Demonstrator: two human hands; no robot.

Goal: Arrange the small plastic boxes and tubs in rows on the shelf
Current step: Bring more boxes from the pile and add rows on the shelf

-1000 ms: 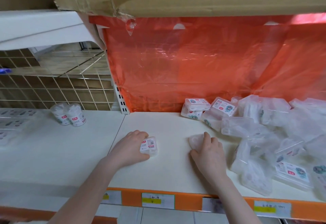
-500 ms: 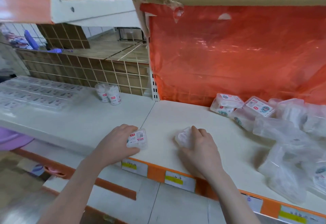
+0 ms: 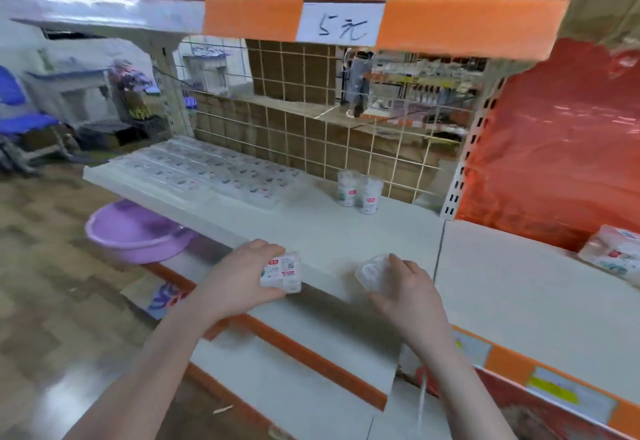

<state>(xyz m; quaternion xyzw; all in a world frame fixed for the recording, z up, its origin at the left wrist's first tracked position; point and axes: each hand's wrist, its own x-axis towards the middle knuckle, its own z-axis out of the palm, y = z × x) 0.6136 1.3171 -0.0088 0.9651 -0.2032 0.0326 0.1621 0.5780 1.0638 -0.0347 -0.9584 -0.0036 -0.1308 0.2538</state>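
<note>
Boxes in both hands, low in the centre of the frame, at the front edge of the shelf [image 3: 311,228]. Left hand [image 3: 239,277] curled around a small labelled box [image 3: 281,275], label side up, fingers closed on its far side and thumb hidden below. Right hand [image 3: 405,287] half closed on a clear box [image 3: 372,275], fingertips on top, label not visible, possibly turned face down.

Already laid rows of flat boxes [image 3: 211,173] in the middle left of the frame, at the back of the same shelf; two round tubs [image 3: 360,190] upright just right of them, touching each other. More loose boxes [image 3: 614,252] at the right edge, on the neighbouring board.

To do the step well: carry both boxes toward the end of the laid rows, probably the near free strip. Turn the clear one label up first. Set down flat, edge against the last box, same direction of label. Release one hand at a time, so no box slides over the front edge.
</note>
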